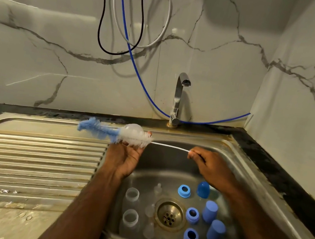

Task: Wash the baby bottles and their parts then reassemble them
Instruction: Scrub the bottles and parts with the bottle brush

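My left hand point(126, 158) holds a clear bottle point(135, 131) sideways over the sink's left rim. A blue-and-white bottle brush point(100, 129) runs through it, its blue tip sticking out to the left. My right hand point(210, 164) pinches the brush's white wire handle point(171, 146). Down in the sink basin point(166, 161) lie two clear bottles point(130, 207), three clear teats point(151, 210), three blue collar rings point(192, 215) and three blue caps point(210, 211).
A chrome tap point(179, 98) stands behind the basin, with no water running. A brass drain point(170, 215) sits in the basin floor. The ribbed steel drainboard point(33, 162) stretches left. Cables and a blue hose point(133, 58) hang on the marble wall.
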